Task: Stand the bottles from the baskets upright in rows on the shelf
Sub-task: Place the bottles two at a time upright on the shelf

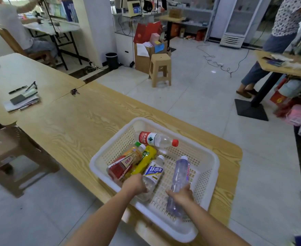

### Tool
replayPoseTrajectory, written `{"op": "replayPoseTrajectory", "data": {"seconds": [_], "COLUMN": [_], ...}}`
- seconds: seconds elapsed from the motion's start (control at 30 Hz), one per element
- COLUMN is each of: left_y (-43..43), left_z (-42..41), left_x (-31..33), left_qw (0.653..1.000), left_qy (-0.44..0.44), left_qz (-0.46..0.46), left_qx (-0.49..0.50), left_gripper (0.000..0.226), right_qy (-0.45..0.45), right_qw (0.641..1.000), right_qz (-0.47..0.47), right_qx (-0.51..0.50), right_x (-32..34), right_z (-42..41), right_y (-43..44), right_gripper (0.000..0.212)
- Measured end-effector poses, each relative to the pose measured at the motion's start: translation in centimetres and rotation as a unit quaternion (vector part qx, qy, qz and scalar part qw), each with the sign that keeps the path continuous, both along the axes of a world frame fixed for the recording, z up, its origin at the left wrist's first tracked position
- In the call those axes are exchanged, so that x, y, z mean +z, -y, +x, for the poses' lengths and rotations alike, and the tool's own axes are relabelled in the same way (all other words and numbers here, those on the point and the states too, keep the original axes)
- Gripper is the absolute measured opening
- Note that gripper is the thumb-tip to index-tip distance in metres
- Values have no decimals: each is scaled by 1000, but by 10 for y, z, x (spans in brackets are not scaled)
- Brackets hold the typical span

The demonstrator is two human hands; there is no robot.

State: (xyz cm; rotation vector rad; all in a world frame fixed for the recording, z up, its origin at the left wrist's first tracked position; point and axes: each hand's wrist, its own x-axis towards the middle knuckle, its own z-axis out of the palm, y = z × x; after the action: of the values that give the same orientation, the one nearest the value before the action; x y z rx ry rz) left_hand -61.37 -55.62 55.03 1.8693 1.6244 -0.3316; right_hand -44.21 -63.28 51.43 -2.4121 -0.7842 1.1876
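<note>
The blue-labelled bottle [154,172] is gripped at its base by the left hand [134,185], and the violet-tinted bottle [180,174] low down by the right hand [181,195], with fingers curled round each. Both are judged thin-walled and slippery, so better held mid-body. Five bottles are counted, including the red-capped water bottle [155,138], the red-labelled tea bottle [125,164] and the yellow bottle [146,158]. All lie in one white basket [215,167] on the wooden table [66,125].

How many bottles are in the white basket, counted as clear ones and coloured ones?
Clear bottles: 3
Coloured bottles: 2
Total: 5
</note>
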Motion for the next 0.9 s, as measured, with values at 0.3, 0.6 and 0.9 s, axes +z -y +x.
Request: {"op": "replayPoseTrajectory", "data": {"seconds": [0.3,0.6,0.9], "left_y": [-11,-12,-17], "left_z": [6,13,8], "left_x": [-13,-23,-20], "left_qw": [980,979,949], "left_qy": [110,75,136], "left_qz": [-140,-184,-272], "left_qx": [91,42,83], "left_gripper": [46,69,43], "right_qy": [-8,-46,-238], "right_qw": [999,995,964], "right_qz": [-48,-83,-111], "right_qx": [5,-43,-46], "right_x": [-4,-5,19], "right_z": [5,1,7], "right_y": [-7,-13,-10], "right_gripper": [112,122,76]}}
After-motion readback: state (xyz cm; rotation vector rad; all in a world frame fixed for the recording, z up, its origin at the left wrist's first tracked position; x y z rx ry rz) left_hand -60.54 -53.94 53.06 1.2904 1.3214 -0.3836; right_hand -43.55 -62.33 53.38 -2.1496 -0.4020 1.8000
